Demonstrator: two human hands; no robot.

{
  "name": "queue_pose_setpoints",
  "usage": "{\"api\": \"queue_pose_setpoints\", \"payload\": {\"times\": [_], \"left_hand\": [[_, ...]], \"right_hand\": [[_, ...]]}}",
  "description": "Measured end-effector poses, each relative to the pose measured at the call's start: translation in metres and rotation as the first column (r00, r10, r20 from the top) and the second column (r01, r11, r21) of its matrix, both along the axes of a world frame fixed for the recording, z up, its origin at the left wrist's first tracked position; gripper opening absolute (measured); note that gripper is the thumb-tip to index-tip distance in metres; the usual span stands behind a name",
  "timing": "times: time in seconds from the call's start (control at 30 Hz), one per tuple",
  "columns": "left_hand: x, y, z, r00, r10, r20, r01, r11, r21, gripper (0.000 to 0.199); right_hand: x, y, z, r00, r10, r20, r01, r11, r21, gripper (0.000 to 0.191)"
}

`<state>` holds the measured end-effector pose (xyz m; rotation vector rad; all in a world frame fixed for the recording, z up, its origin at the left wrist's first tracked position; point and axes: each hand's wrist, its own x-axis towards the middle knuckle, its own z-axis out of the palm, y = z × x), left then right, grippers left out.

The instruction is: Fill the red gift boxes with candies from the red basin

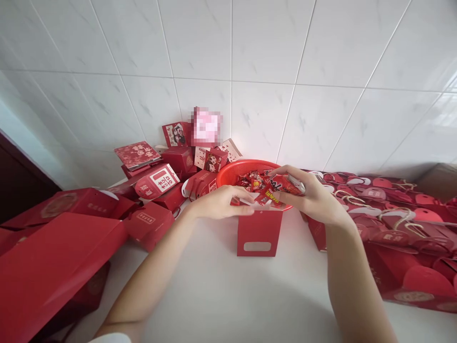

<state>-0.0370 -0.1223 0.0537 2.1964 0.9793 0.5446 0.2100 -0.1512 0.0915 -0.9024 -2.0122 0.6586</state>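
Observation:
A red paper gift box (258, 227) stands on the white surface in front of me; its front flap faces me and has a pale oblong slot. My left hand (225, 202) is closed at the box's upper left edge, thumb and fingers on the pale inner side of the card. Over the box mouth, my right hand (316, 196) grips a shiny red snack packet (285, 185) with yellow and black print. Just behind the box, a red plastic basket (228, 172) contains many small red wrapped packets (255, 180). The inside of the box is hidden from me.
Red gift boxes (157, 180) are heaped at the left, with a large plain red box (64, 257) nearest me. On the right stand rows of red boxes with rope handles (396, 219). A white tiled wall (264, 109) rises behind. A brown carton (441, 181) sits far right.

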Motion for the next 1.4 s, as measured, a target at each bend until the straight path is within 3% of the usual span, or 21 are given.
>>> {"api": "queue_pose_setpoints", "payload": {"times": [0.23, 0.5, 0.67, 0.83, 1.0, 1.2, 1.4], "left_hand": [[0.005, 0.010, 0.000, 0.994, -0.004, 0.108, 0.018, 0.991, -0.131, 0.048], [0.005, 0.015, -0.004, 0.985, -0.007, 0.172, 0.043, 0.978, -0.204, 0.045], [0.006, 0.013, -0.004, 0.987, -0.003, 0.161, 0.035, 0.980, -0.195, 0.045], [0.005, 0.014, -0.008, 0.977, -0.032, 0.209, 0.080, 0.970, -0.228, 0.046], [0.005, 0.017, -0.011, 0.975, -0.030, 0.218, 0.080, 0.971, -0.224, 0.042], [0.005, 0.018, -0.011, 0.977, -0.022, 0.210, 0.073, 0.968, -0.241, 0.041], [0.005, 0.017, -0.010, 0.970, -0.062, 0.233, 0.120, 0.963, -0.243, 0.053]], "right_hand": [[-0.002, 0.007, -0.008, 0.996, -0.021, 0.089, 0.021, 1.000, 0.012, 0.020], [-0.005, 0.009, -0.010, 0.987, -0.028, 0.158, 0.026, 1.000, 0.017, 0.021], [-0.008, 0.014, -0.017, 0.983, 0.030, 0.180, -0.023, 0.999, -0.043, 0.023], [-0.007, 0.015, -0.016, 0.993, -0.021, 0.114, 0.018, 0.999, 0.029, 0.024], [-0.006, 0.010, -0.011, 0.998, -0.052, 0.026, 0.052, 0.998, -0.018, 0.031], [-0.004, 0.014, -0.014, 0.984, 0.007, 0.178, 0.003, 0.998, -0.057, 0.027], [-0.002, 0.016, -0.014, 0.978, 0.060, 0.200, -0.041, 0.995, -0.096, 0.023]]}}
